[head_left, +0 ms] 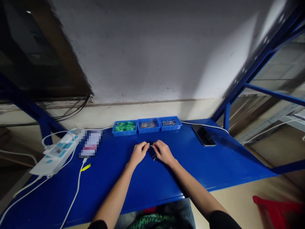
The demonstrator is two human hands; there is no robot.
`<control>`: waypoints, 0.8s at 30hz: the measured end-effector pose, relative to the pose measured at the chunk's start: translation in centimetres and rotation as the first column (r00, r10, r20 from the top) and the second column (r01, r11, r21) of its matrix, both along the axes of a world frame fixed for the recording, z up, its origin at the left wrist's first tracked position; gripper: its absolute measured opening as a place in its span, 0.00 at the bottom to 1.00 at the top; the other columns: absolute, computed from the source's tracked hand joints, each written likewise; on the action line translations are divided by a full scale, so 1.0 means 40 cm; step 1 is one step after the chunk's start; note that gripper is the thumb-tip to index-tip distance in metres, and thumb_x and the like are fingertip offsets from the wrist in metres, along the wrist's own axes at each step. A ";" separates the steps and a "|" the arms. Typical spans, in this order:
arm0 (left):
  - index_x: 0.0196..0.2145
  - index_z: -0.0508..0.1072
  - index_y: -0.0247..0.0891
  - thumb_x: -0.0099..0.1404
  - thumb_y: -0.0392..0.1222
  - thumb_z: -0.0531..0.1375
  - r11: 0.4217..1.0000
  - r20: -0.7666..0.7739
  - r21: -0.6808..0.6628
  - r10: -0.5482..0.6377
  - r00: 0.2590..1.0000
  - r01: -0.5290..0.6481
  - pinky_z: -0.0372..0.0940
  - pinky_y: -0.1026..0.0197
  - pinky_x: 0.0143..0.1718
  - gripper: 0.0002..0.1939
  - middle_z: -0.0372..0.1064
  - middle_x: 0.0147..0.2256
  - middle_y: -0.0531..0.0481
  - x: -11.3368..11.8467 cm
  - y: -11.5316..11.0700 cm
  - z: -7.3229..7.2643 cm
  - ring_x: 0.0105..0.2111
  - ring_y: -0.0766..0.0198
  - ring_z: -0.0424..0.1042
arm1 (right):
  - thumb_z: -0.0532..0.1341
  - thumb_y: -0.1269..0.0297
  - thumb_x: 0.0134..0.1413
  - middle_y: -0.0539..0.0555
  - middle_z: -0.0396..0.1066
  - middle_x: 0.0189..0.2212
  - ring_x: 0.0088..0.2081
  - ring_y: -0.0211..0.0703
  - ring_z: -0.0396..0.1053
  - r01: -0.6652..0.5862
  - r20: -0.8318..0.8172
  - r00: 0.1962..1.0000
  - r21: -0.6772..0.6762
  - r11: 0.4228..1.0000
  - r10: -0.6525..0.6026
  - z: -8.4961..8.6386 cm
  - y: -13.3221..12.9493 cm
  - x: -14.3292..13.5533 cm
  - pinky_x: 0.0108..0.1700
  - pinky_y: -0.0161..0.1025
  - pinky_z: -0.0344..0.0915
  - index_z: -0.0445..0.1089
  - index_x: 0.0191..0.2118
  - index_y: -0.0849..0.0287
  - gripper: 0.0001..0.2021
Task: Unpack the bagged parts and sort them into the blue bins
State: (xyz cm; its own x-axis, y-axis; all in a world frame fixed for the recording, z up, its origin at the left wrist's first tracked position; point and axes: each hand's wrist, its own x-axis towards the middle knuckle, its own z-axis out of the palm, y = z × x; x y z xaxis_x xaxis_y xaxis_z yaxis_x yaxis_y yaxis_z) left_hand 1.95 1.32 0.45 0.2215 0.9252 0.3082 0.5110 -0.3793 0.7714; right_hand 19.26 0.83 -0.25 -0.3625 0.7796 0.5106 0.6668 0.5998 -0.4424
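My left hand point(138, 154) and my right hand point(164, 153) meet over the blue table, fingertips pinched close together. Between them shows a thin, light metal piece point(151, 145), possibly a screw; it is too small to name surely, and the fingers cover its ends. A few small dark screw-like pieces point(154, 157) lie on the table just beside and below my right fingers. Beyond the hands stands a row of blue bins: the left bin point(125, 133) holds green packets, the middle bin point(149, 130) clear or brownish pieces, the right bin point(172, 128) many small metal screws.
At the right lies a dark phone point(204, 135). On the left are a white power strip point(51, 159) with cables, a second phone point(91, 143) on a charging cable, and a yellow tag point(85, 167). A wall rises behind the table point(107, 178); blue frame posts flank it.
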 end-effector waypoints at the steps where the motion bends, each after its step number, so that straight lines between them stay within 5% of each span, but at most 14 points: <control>1: 0.25 0.69 0.36 0.67 0.47 0.48 1.000 0.002 -0.003 -0.008 1.000 0.008 0.60 0.67 0.30 0.18 0.68 0.23 0.52 0.001 -0.001 0.001 0.25 0.67 0.67 | 0.47 0.64 0.63 0.54 0.66 0.28 0.31 0.43 0.63 -0.001 0.002 1.000 -0.002 1.000 0.001 -0.002 0.000 0.000 0.35 0.38 0.60 0.65 0.35 0.58 0.11; 6: 0.32 0.71 0.37 0.63 0.47 0.53 1.000 0.012 -0.005 -0.013 1.000 0.013 0.60 0.67 0.27 0.12 0.67 0.23 0.54 0.000 -0.007 0.001 0.23 0.68 0.64 | 0.45 0.64 0.64 0.55 0.66 0.28 0.31 0.43 0.63 0.019 -0.012 1.000 -0.016 1.000 -0.019 -0.004 0.002 0.001 0.35 0.39 0.60 0.64 0.34 0.58 0.13; 14: 0.23 0.68 0.37 0.65 0.47 0.50 1.000 -0.019 -0.028 -0.012 1.000 0.012 0.58 0.66 0.28 0.18 0.65 0.21 0.53 -0.007 -0.011 0.010 0.24 0.68 0.63 | 0.52 0.61 0.60 0.54 0.68 0.28 0.31 0.41 0.65 -0.017 -0.059 0.998 0.035 0.999 0.019 0.013 -0.018 -0.001 0.35 0.38 0.61 0.67 0.33 0.57 0.10; 19: 0.31 0.73 0.40 0.59 0.47 0.59 0.990 -0.150 -0.100 -0.118 0.982 0.104 0.57 0.67 0.26 0.09 0.69 0.24 0.55 0.001 -0.014 0.021 0.23 0.67 0.66 | 0.50 0.61 0.59 0.55 0.65 0.22 0.26 0.42 0.63 0.161 -0.177 0.975 0.159 0.974 -0.132 0.042 -0.005 0.046 0.32 0.41 0.61 0.66 0.26 0.57 0.14; 24: 0.34 0.74 0.45 0.55 0.43 0.62 0.979 -0.355 -0.113 -0.199 0.914 0.170 0.59 0.66 0.31 0.07 0.71 0.32 0.55 -0.005 -0.015 0.029 0.31 0.65 0.71 | 0.47 0.60 0.61 0.58 0.65 0.28 0.33 0.47 0.63 0.448 -0.340 0.865 0.195 0.872 -0.369 0.135 0.101 0.128 0.40 0.46 0.60 0.66 0.35 0.59 0.13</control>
State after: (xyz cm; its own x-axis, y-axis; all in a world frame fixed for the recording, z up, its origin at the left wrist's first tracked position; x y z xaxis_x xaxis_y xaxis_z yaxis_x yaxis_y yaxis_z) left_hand 1.76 0.70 1.61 0.4734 0.8747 0.1033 0.6874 -0.4403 0.5776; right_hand 24.38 4.89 5.16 0.1506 0.6500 0.7449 0.7467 0.4191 -0.5166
